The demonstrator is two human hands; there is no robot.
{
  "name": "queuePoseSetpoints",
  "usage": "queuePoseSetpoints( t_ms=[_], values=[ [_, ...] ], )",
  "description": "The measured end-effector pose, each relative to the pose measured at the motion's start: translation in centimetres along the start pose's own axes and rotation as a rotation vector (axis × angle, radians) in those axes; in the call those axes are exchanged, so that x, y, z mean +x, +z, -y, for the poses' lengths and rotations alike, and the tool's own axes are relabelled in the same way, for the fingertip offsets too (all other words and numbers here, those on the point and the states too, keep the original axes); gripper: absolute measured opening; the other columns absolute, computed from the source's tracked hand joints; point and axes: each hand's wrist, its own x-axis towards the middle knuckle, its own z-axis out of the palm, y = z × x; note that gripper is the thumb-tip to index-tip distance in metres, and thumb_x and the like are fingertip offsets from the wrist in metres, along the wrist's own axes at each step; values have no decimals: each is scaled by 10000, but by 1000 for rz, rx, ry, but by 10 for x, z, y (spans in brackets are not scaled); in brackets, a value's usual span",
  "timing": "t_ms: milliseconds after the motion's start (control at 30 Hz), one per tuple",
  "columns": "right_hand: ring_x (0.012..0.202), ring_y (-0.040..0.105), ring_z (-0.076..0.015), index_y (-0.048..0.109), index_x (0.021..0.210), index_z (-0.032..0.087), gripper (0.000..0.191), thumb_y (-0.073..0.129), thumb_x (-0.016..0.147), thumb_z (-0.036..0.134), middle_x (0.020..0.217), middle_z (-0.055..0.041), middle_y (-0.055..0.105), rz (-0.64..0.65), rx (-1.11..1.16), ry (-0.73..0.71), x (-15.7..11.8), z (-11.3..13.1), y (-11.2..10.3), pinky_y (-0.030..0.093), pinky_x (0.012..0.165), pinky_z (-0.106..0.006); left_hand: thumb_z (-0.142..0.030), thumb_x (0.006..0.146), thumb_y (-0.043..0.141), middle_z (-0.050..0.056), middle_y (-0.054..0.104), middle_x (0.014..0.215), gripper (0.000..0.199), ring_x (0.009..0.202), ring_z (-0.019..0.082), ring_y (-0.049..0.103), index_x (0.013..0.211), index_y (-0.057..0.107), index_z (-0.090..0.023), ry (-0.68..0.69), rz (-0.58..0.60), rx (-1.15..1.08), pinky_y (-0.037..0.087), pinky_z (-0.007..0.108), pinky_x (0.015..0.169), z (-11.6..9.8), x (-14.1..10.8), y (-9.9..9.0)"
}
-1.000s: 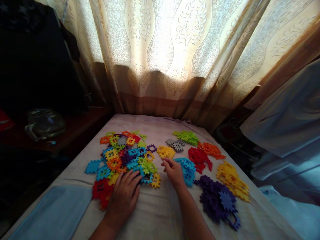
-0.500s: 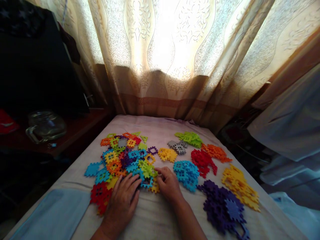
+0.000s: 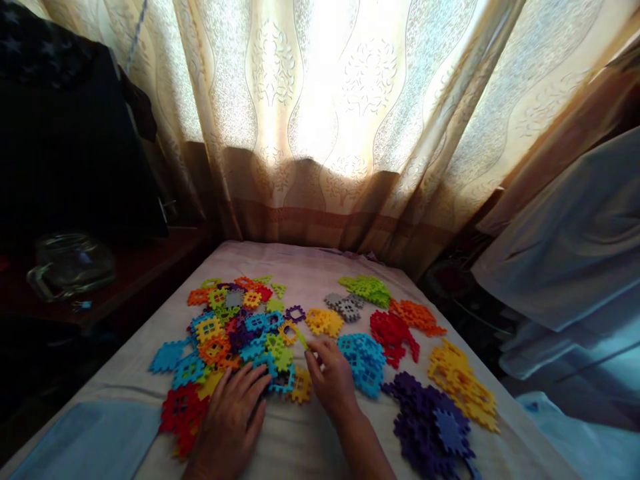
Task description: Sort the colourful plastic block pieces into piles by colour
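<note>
In my right hand (image 3: 331, 375) a lime green interlocking tile (image 3: 302, 339) is pinched between thumb and fingers, tilted edge-on above the sheet. My left hand (image 3: 233, 417) lies flat with fingers stretched over the near edge of a mixed pile of notched plastic tiles. Close to its fingertips are a blue tile (image 3: 265, 362) and a yellow tile (image 3: 209, 385). More lime green tiles (image 3: 280, 351) lie between the hands, with an orange-yellow tile (image 3: 301, 386) nearer to me. Red tiles (image 3: 184, 412) sit left of my left hand.
Single-colour heaps lie on the right: blue (image 3: 361, 363), purple (image 3: 425, 423), yellow (image 3: 463, 387), red (image 3: 393, 337), orange (image 3: 417, 317), green (image 3: 367, 289) and grey (image 3: 345, 306). A light blue cloth (image 3: 90, 440) lies front left. A glass jug (image 3: 73, 263) stands on the side table.
My right hand has lifted a lime green tile off the pile and turned it edge-on. My left hand stays resting on the pile. The view has shifted slightly.
</note>
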Motion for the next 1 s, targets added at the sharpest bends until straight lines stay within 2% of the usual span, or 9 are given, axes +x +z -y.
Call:
queuePoseSetpoints(
  t_ms=[133,233,333,467,600,667,733,867,1000],
  values=[
    [803,634,-170,721,897,213,261,473,889,291,874,-61,698,-97,-52,15,44,-12,-24,468,740,-246,-281,871,539,-4,646,1274,409,1199,192,572,1279,559,-301,35,-31,12,307,413,1141,2,2,0],
    [784,657,-170,740,924,237,248,513,864,315,870,-33,735,-55,-217,167,99,-35,-47,467,714,-247,-277,868,538,-13,665,1244,391,1175,176,587,1257,574,-298,70,-55,34,313,386,1136,3,4,-1],
    [855,672,-174,749,959,230,239,560,840,313,934,-32,748,-33,-369,377,153,-66,-66,465,716,-233,-282,863,544,-20,669,1234,393,1166,161,591,1254,576,-297,104,-81,60,308,357,1137,5,6,-2],
    [887,684,-213,759,962,173,243,577,815,237,956,-95,749,-53,-418,501,195,-106,-75,476,721,-255,-313,859,549,-26,675,1224,386,1147,150,600,1242,584,-298,161,-95,99,307,315,1129,9,9,-3],
    [941,683,-256,761,989,171,261,580,814,241,998,-127,740,-85,-441,578,212,-130,-71,490,762,-293,-323,851,543,-24,688,1198,368,1138,149,600,1209,610,-274,223,-114,125,223,299,1171,13,12,-4],
    [976,675,-270,749,1040,162,295,558,830,242,1047,-147,727,-108,-448,598,215,-136,-69,493,791,-311,-323,849,543,-14,686,1200,368,1156,156,589,1205,616,-259,222,-104,130,173,311,1192,13,12,-5],
    [1010,665,-275,732,1094,158,329,542,839,239,1092,-153,715,-121,-451,596,215,-136,-69,490,819,-320,-319,853,542,-6,680,1210,374,1176,159,577,1215,611,-255,207,-91,122,185,318,1191,12,12,-5],
    [999,671,-260,746,1071,172,330,517,837,219,1078,-123,725,-87,-422,528,201,-121,-67,494,821,-307,-280,860,546,-14,659,1248,406,1196,158,567,1265,572,-284,127,-42,81,267,342,1160,5,8,-5],
    [952,682,-235,761,1029,202,322,504,839,242,1024,-80,744,-30,-361,414,173,-88,-59,498,802,-290,-240,872,532,-6,635,1288,448,1228,179,546,1318,525,-289,25,29,32,311,406,1140,-3,4,-6]
  ],
)
